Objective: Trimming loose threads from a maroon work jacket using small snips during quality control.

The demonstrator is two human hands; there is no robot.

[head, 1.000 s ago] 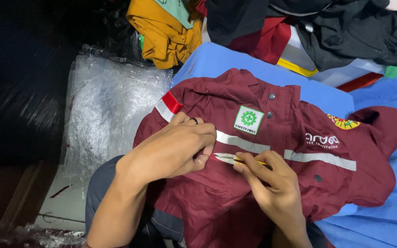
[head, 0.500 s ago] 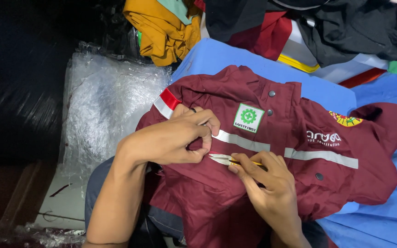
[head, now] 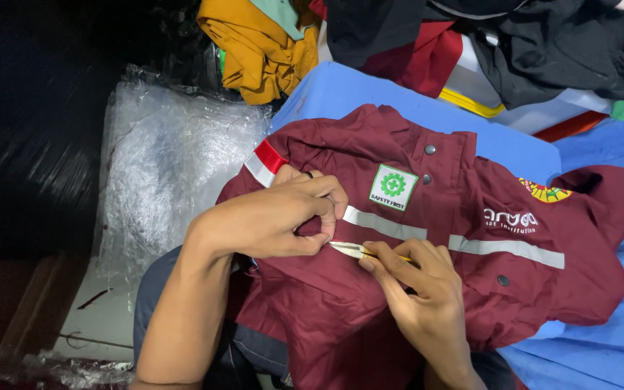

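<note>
Maroon work shirt (head: 427,289), just one, is lying across our lap. We're pinching its grey reflective stripe (head: 391,226) with our left hand (head: 272,217), and our right hand (head: 417,292) is gripping one small yellow-handled snipper (head: 359,251). Hands have barely shifted since a second ago. We're sitting by blue cloth (head: 370,97), one clear plastic bag (head: 167,166) and piled clothes (head: 485,43).

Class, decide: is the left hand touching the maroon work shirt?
Touching. The head view shows the left hand pinching the maroon work shirt beside its silver stripe.
</note>
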